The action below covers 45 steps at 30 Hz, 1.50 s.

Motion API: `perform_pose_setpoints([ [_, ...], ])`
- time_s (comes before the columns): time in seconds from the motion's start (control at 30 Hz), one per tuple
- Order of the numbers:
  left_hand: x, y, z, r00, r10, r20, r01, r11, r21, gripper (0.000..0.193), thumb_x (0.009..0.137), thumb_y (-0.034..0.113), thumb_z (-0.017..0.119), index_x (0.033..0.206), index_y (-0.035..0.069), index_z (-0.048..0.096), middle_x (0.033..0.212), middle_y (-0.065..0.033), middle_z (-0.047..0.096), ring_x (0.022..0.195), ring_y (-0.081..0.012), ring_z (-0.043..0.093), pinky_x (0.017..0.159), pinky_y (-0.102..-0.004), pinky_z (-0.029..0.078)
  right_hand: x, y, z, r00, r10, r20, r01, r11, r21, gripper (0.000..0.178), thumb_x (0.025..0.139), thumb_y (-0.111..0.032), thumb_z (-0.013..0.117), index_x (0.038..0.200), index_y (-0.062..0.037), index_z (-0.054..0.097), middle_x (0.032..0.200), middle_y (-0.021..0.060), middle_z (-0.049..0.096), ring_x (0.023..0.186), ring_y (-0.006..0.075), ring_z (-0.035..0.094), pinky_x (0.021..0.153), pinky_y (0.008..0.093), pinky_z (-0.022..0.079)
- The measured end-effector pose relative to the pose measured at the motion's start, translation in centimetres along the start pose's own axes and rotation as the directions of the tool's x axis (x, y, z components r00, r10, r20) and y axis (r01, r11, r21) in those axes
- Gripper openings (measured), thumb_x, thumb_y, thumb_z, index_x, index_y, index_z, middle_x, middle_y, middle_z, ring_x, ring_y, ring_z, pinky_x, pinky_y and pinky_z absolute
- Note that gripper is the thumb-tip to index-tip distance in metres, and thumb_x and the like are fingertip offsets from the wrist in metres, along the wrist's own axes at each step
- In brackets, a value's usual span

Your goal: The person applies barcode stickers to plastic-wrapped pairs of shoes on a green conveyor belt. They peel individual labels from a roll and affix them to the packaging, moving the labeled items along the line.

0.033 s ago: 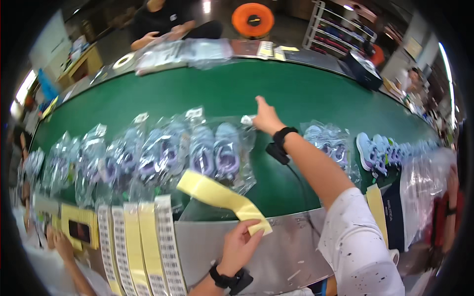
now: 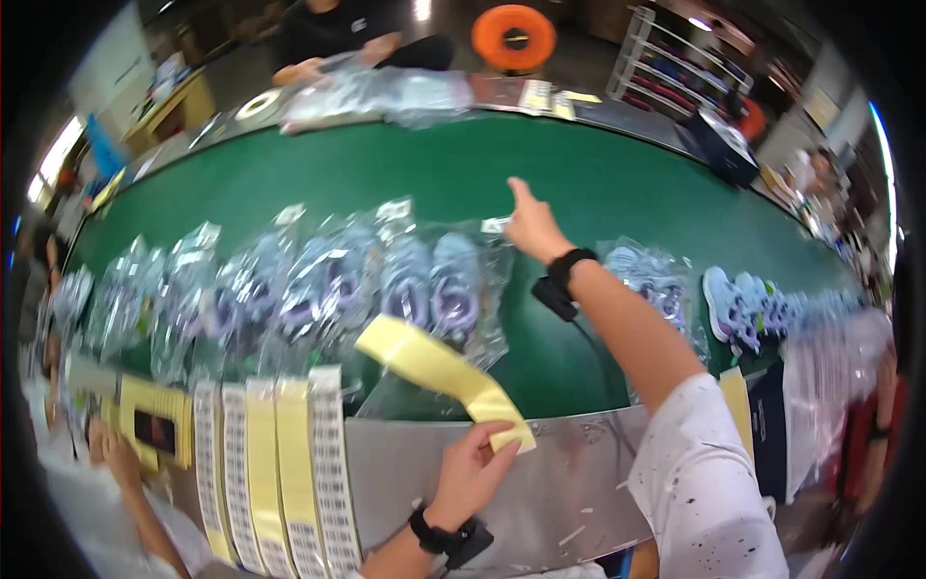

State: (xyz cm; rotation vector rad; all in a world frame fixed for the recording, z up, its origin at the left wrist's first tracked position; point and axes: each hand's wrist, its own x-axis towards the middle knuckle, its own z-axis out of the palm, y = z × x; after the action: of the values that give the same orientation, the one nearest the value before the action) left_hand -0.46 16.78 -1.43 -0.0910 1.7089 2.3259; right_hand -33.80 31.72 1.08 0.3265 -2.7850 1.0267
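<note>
My left hand holds one end of a long yellow backing strip above the metal table edge. My right hand reaches out over the green belt, index finger extended, touching the top corner of a clear bag with purple shoes. A small white label sits at that fingertip. A row of several similar bagged shoes lies to the left on the belt.
Several label sheets, white and yellow, hang off the near edge at left. Unbagged blue shoes and another bag lie at right. A person in black works across the belt beside clear bags. Another person's hand is at lower left.
</note>
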Motion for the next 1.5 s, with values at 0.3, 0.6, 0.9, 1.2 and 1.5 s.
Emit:
perform_pose_setpoints([
  [0.3,-6.7,4.2,3.9,0.846,0.304,0.438,-0.513,0.687,0.514,0.021,0.090,0.023,0.062,0.087,0.004,0.057,0.069,-0.0155,0.059,0.061,-0.0336,0.059,0.056,-0.0423,0.047,-12.5,-12.1,1.0,0.553,-0.151,0.819,-0.291,0.886,0.360,0.024,0.093,-0.023,0.060,0.099,0.0000,0.064,0.089,0.0084,0.069,0.079,0.0155,0.068,0.075,0.0260,0.055],
  [0.6,-24.2,10.5,-10.8,0.931,-0.350,0.104,0.167,0.662,0.731,0.030,0.092,0.025,0.060,0.080,-0.002,0.064,0.057,-0.0149,0.053,0.048,-0.0225,0.053,0.050,-0.0349,0.045,-13.9,-12.0,0.2,0.853,-0.275,0.444,-0.043,0.810,0.584,0.046,0.089,-0.023,0.065,0.125,0.0033,0.056,0.117,0.0122,0.063,0.109,0.0203,0.060,0.094,0.0325,0.045],
  [0.9,-42.7,-5.4,-25.5,0.616,-0.242,-0.750,0.788,0.204,0.581,0.028,0.080,0.023,0.061,0.073,-0.003,0.069,0.073,-0.0234,0.065,0.072,-0.0383,0.067,0.072,-0.0446,0.054,-25.7,-13.4,-4.7,0.751,-0.167,0.639,-0.423,0.621,0.660,0.020,0.093,-0.006,0.051,0.106,0.0043,0.062,0.105,0.0113,0.066,0.093,0.0181,0.063,0.087,0.0318,0.050],
  [1.2,-33.7,4.1,-22.6,0.474,0.583,-0.660,0.469,0.468,0.749,0.013,0.086,0.010,0.065,0.095,0.001,0.061,0.085,-0.0150,0.064,0.074,-0.0332,0.063,0.066,-0.0400,0.050,-29.0,-16.7,-4.9,0.723,-0.086,0.686,-0.414,0.741,0.529,0.017,0.090,-0.005,0.054,0.101,0.0044,0.063,0.094,0.0106,0.067,0.085,0.0181,0.064,0.083,0.0318,0.051],
  [1.5,-27.7,8.3,-22.5,0.767,0.445,-0.462,0.419,0.197,0.886,0.048,0.076,0.012,0.072,0.118,0.001,0.052,0.112,-0.0166,0.058,0.097,-0.0346,0.060,0.080,-0.0403,0.051,-31.3,-23.6,-2.7,0.551,-0.206,0.808,-0.410,0.777,0.478,0.019,0.089,0.001,0.058,0.107,0.0049,0.061,0.099,0.0114,0.067,0.094,0.0180,0.064,0.087,0.0297,0.050],
])
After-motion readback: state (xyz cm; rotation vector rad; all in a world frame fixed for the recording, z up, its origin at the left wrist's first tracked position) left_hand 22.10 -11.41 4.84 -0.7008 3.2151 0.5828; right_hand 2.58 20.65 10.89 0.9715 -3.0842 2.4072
